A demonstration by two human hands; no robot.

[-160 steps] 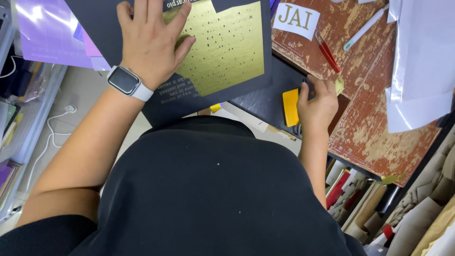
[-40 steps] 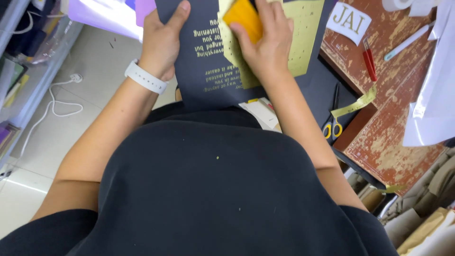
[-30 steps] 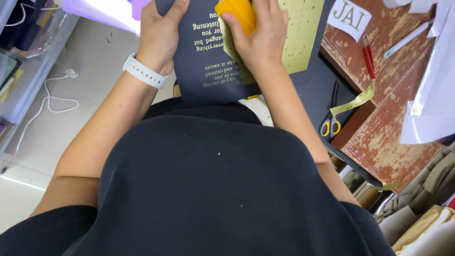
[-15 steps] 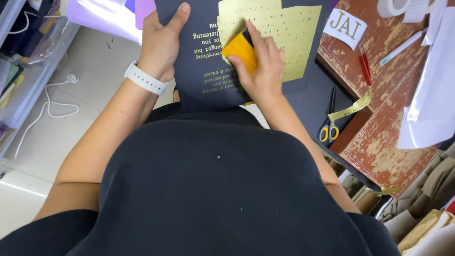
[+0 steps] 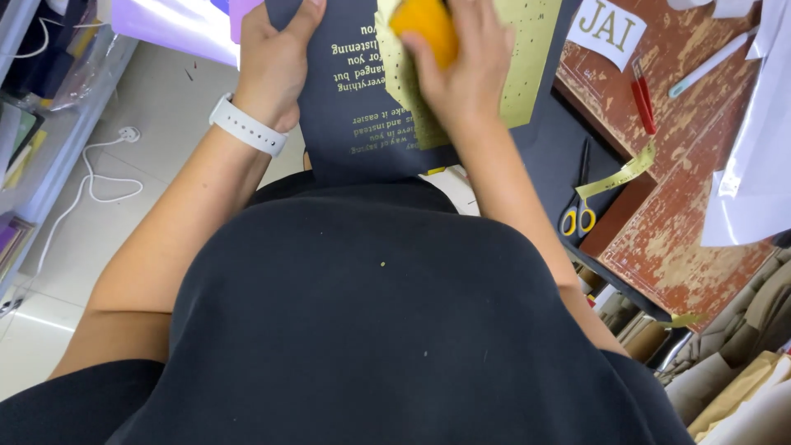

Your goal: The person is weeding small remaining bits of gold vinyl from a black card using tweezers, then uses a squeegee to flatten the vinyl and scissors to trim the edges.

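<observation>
A dark navy card point(image 5: 346, 99) with gold lettering rests over my lap, with a gold foil sheet point(image 5: 527, 58) laid across its right part. My left hand point(image 5: 276, 62), a white watch on its wrist, pins the card's left edge with the thumb on top. My right hand point(image 5: 461, 74) presses a yellow-orange squeegee block point(image 5: 424, 29) down onto the gold sheet near the top of the view. Its fingers are curled around the block.
A worn red-brown table point(image 5: 692, 181) stands to the right, holding yellow-handled scissors point(image 5: 577, 210), a gold strip point(image 5: 626, 169), a red pen point(image 5: 643, 95), a white lettered card point(image 5: 610, 29) and white papers point(image 5: 750, 165). A purple sheet point(image 5: 181, 25) lies upper left. White cable point(image 5: 91, 177) crosses the floor.
My right hand has picked the yellow block off the table and brought it onto the gold sheet, then pushed it up the sheet in the last half second. The left hand stayed on the card.
</observation>
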